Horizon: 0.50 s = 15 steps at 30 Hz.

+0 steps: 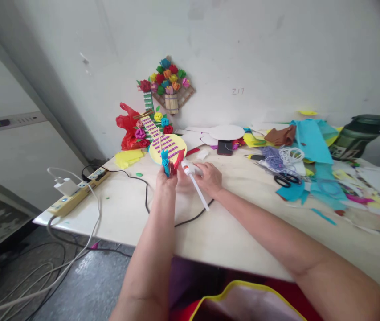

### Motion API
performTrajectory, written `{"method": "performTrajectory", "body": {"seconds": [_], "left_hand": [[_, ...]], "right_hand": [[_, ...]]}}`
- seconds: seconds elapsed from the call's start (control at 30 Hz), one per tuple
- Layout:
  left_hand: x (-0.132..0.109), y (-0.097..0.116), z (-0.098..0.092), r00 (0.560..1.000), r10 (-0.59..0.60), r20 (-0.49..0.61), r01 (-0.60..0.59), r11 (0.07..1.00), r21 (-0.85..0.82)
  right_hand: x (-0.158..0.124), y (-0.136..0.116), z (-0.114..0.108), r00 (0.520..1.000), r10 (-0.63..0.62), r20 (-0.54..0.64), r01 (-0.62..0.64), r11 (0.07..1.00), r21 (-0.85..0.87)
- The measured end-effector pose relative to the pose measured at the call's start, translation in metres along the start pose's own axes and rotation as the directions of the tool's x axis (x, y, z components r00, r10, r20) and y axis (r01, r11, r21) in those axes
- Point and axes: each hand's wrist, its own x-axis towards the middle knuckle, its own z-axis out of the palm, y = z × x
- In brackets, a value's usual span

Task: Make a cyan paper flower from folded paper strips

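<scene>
My left hand is closed around paper flowers, a blue one on the left and a red one beside it. Just to the right, my right hand grips a white glue gun, its nozzle end hidden near the red paper. A white glue stick sticks out of the gun toward me. Behind my left hand lies a round yellow piece with purple woven strips.
A power strip with cables lies at the left table edge. Scissors, yarn, blue paper and a green bottle are on the right. A phone and a flower decoration are at the back.
</scene>
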Motion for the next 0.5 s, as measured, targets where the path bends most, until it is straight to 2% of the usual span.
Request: {"method": "performTrajectory", "body": {"seconds": [0.13,0.27,0.33,0.4,0.47,0.5], "left_hand": [[0.014,0.009,0.001,0.976,0.215,-0.011,-0.216,0.974,-0.068],[0.028,0.033,0.002,0.912,0.41,-0.002,-0.409,0.912,0.036],[0.035,0.048,0.0,0.853,0.522,0.021,-0.522,0.851,0.059],[0.043,0.066,-0.005,0.807,0.59,-0.007,-0.589,0.807,0.05],[0.051,0.083,-0.014,0.699,0.714,-0.047,-0.703,0.698,0.136],[0.054,0.092,-0.02,0.641,0.761,-0.102,-0.73,0.645,0.227]], "right_hand": [[0.0,0.01,-0.004,0.999,0.041,0.013,-0.041,0.998,-0.041],[0.001,0.015,-0.003,0.996,0.093,0.015,-0.092,0.995,-0.043],[0.002,0.015,-0.003,0.994,0.111,0.02,-0.11,0.993,-0.035],[0.002,0.014,-0.004,0.992,0.122,0.028,-0.121,0.992,-0.031],[0.002,0.013,-0.005,0.991,0.127,0.038,-0.126,0.992,-0.028],[0.002,0.012,-0.006,0.991,0.13,0.043,-0.129,0.991,-0.026]]}}
